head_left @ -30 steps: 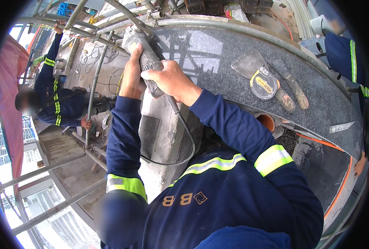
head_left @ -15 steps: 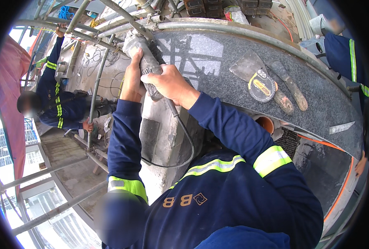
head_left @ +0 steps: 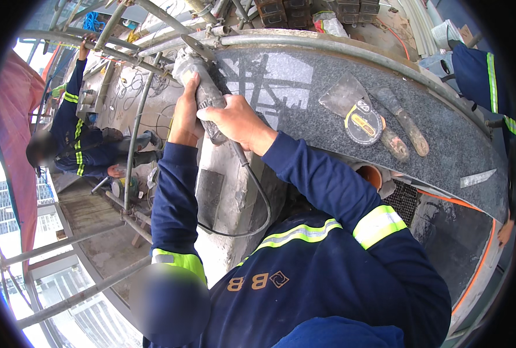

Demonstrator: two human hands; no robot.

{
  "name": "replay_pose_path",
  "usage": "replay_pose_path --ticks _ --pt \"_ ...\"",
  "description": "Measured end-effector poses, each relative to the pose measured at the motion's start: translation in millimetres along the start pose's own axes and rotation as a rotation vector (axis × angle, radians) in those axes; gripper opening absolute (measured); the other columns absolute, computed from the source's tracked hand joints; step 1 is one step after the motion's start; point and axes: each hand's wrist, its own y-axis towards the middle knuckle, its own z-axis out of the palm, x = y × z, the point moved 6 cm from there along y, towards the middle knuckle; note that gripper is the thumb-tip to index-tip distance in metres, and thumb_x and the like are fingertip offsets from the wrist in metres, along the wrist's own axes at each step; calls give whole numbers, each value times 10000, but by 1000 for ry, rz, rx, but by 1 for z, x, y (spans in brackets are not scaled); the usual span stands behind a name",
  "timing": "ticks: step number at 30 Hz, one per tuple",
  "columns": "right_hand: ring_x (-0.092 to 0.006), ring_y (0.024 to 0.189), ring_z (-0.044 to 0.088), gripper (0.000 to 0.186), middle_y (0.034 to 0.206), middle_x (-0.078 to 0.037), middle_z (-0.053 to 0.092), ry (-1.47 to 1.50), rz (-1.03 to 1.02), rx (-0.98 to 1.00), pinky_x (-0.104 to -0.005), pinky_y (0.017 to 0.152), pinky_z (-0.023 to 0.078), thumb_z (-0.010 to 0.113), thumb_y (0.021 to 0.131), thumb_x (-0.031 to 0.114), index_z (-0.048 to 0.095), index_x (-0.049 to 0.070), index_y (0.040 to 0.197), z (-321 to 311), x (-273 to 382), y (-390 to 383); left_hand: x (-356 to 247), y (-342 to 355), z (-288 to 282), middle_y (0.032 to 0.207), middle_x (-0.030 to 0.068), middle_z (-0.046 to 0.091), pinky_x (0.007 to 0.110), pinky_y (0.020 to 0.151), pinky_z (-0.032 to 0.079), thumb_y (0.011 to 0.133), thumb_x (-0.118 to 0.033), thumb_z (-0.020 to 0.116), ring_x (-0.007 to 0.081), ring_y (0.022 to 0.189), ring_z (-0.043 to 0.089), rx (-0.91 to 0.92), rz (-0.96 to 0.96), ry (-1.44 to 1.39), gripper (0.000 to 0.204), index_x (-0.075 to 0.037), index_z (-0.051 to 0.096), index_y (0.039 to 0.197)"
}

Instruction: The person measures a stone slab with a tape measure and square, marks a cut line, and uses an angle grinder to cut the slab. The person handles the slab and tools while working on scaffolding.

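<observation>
A dust-covered angle grinder [head_left: 207, 87] is held in both hands over the left end of a dark speckled stone slab [head_left: 327, 64]. Its disc [head_left: 199, 49] is at the far end, close to a scaffold tube. My left hand [head_left: 186, 113] is wrapped round the left side of the grinder's body, thumb along the top. From the right, my right hand [head_left: 239, 120] grips the rear of the body, with some fingers hidden underneath. A black power cable [head_left: 264, 200] leaves the rear end and loops down beside a rough concrete block [head_left: 235, 180].
On the slab lie a wide scraper [head_left: 346, 95], a round yellow-and-grey disc-shaped item [head_left: 363, 124], a second scraper [head_left: 408, 124] and a metal blade [head_left: 477, 178]. A scaffold tube [head_left: 327, 43] runs along the slab's far edge. Co-workers stand at left [head_left: 89, 142] and far right [head_left: 473, 75].
The grinder and both my hands have barely shifted; the disc's face shows slightly differently. At left, the co-worker's lower hand has come off the upright scaffold tube and moved left.
</observation>
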Motion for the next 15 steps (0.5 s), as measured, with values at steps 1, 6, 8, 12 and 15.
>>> replay_pose_path --ticks 1,6,8,12,15 --pt "-168 592 660 330 768 -124 668 3 -2 1 -331 493 535 746 860 161 622 -104 1012 0 1 -1 1 0 -1 912 135 689 356 702 590 978 -541 624 223 761 703 -9 -2 2 580 1 587 1183" --pt "-170 580 658 327 775 -124 667 -6 7 10 -336 468 538 744 864 166 619 -99 1009 0 0 -1 1 1 -2 915 133 689 354 698 588 981 -534 624 224 764 705 6 8 -3 570 -3 587 1183" --pt "-168 578 657 322 776 -122 666 4 14 17 -336 461 540 744 865 166 619 -97 1002 1 0 -1 1 -1 -2 919 129 690 352 697 587 984 -525 622 221 764 705 7 4 -2 557 -8 587 1189" --pt "-168 576 656 311 776 -121 662 18 33 21 -334 454 542 742 867 164 619 -94 990 1 1 -3 0 -3 0 928 118 691 352 698 586 992 -506 618 212 764 703 17 12 -10 527 -22 590 1201" --pt "-167 572 652 306 775 -121 659 23 47 26 -333 453 543 740 870 160 617 -92 990 1 1 -4 1 -2 -2 931 114 692 353 701 586 996 -497 616 208 767 702 23 6 -16 518 -26 591 1209"
